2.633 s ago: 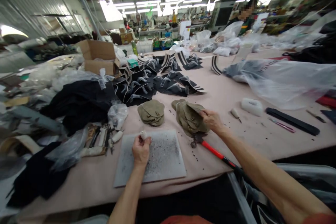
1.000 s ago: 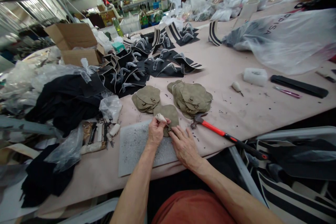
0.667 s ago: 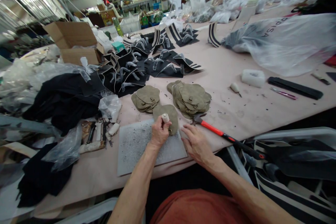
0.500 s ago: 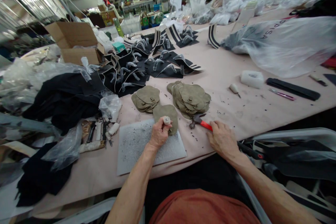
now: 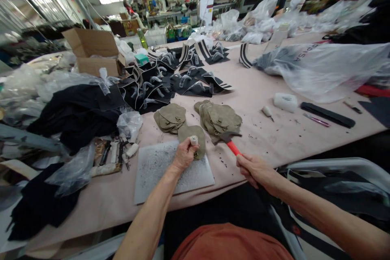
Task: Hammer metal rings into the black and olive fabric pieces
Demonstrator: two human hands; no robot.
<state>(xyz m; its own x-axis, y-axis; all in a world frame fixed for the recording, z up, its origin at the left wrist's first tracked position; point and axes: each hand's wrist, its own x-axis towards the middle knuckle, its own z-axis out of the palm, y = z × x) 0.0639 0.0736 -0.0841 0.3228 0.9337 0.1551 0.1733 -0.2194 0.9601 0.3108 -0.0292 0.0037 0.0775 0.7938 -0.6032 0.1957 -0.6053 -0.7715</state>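
My left hand (image 5: 185, 155) is closed around a hole punch wrapped in whitish tape (image 5: 194, 141), held upright over an olive flap piece (image 5: 191, 132). Its lower end is hidden by my fingers. The flap lies partly on a grey-white board (image 5: 158, 170) strewn with dark specks. In my right hand (image 5: 256, 169) is a claw hammer (image 5: 232, 144) by its red handle, its dark head raised near the right-hand stack. Two stacks of olive flaps with metal rings lie beyond: a left stack (image 5: 170, 117) and a right stack (image 5: 221, 118).
Black pieces with plastic-wrapped straps (image 5: 158, 85) cover the table's far left, near a cardboard box (image 5: 94, 53). Taped tools (image 5: 114, 152) lie left of the board. To the right are another taped tool (image 5: 268, 113), a white roll (image 5: 285, 102), a black bar (image 5: 327, 114) and tweezers (image 5: 316, 120).
My right hand has closed round the hammer handle and lifted it off the table. My left hand stays on the punch. The camera view has tilted up slightly.
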